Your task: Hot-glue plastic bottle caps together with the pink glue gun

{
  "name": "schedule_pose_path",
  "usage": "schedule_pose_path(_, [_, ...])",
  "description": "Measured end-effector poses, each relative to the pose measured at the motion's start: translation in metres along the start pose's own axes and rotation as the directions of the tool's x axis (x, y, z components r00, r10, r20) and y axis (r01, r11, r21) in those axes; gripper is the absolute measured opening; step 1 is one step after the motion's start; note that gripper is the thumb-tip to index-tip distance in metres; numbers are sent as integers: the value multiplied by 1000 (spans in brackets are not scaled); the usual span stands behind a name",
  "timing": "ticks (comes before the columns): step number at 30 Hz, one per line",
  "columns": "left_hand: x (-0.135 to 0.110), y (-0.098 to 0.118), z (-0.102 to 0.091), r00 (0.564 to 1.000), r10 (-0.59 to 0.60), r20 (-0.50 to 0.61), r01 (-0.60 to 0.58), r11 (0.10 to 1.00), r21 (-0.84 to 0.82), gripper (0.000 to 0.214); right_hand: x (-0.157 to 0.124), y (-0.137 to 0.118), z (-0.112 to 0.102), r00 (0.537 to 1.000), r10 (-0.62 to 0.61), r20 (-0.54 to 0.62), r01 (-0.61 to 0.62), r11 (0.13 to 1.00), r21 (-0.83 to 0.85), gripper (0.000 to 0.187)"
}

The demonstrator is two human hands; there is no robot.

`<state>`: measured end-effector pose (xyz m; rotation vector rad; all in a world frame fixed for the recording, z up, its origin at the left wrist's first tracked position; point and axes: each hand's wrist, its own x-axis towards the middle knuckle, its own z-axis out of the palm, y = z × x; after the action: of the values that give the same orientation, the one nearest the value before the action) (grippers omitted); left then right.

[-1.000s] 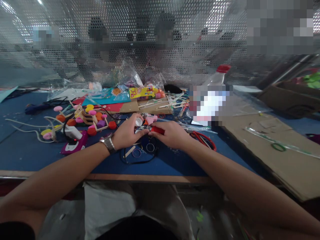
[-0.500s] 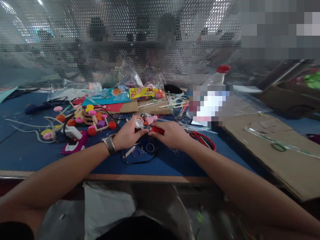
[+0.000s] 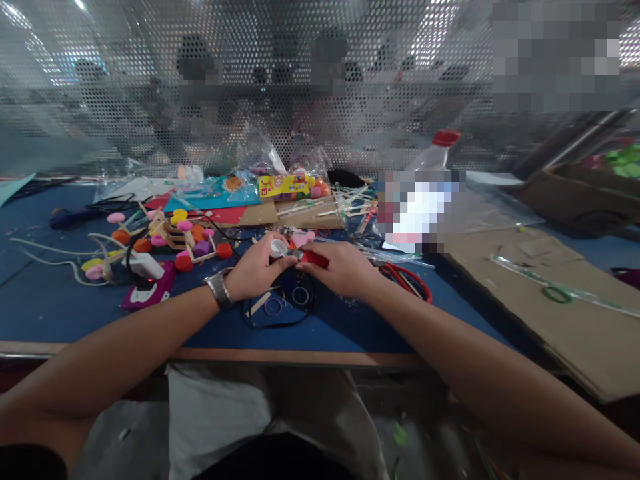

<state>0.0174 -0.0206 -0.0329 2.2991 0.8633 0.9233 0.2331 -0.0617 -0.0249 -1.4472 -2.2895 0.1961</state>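
Where our hands meet: middle of the table [image 3: 60, 300], near edge.
Left hand [image 3: 253, 270]: we pinch a white cap [image 3: 278, 248].
Right hand [image 3: 340, 270]: we grip a red tool [image 3: 316, 259], just right of the cap.

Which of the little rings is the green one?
The green ring lies alone on the brown cardboard at the right. The purplish ring and pale ring lie on the blue table by the left hand and right hand.
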Motion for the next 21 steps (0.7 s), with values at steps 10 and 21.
schedule_pose_path(10, [-1,7,0,996,-61,-73,64,997,42,49,1,-4,-4,998,56,24,-56,998,17,39])
schedule_pose_path(21, [-2,5,1,998,-12,-69,16,998,57,50,0,-6,0,1000,-25,6,25,997,72,40])
